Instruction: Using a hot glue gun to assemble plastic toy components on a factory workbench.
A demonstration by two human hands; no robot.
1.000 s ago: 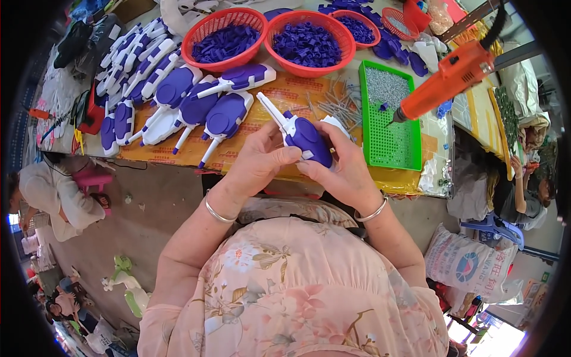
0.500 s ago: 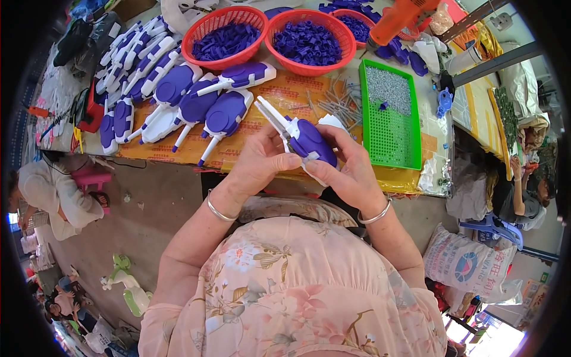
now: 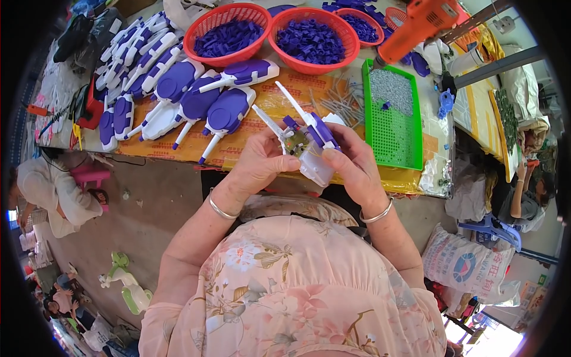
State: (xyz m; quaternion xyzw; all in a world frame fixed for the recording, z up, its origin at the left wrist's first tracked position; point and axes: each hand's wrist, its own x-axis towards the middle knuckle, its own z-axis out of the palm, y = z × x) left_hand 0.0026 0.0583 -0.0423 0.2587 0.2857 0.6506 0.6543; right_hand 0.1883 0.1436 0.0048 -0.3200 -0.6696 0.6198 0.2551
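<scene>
Over the table's near edge, both hands hold a white-and-purple plastic casing that is parted into two halves. My left hand [image 3: 256,165] grips the lower white half [image 3: 314,169] at its left side, thumb along the rim. A greenish circuit board [image 3: 295,143] with thin wires shows inside. My right hand [image 3: 358,172] pinches the purple-and-white upper half [image 3: 323,132], which stands tilted on edge with a white prong pointing away. The fingertips behind both halves are hidden. Several similar purple-and-white casings [image 3: 199,104] lie beyond my left hand.
An orange-red power screwdriver [image 3: 419,27] hangs above a green tray [image 3: 392,119] of small screws at right. Two large red baskets [image 3: 227,33] of purple parts stand behind. Long metal pins [image 3: 345,101] lie scattered beside the tray. People work at both sides.
The casing has come apart: the right hand has lifted and tilted the purple half, exposing the circuit board. The hanging screwdriver has shifted right and lower in view.
</scene>
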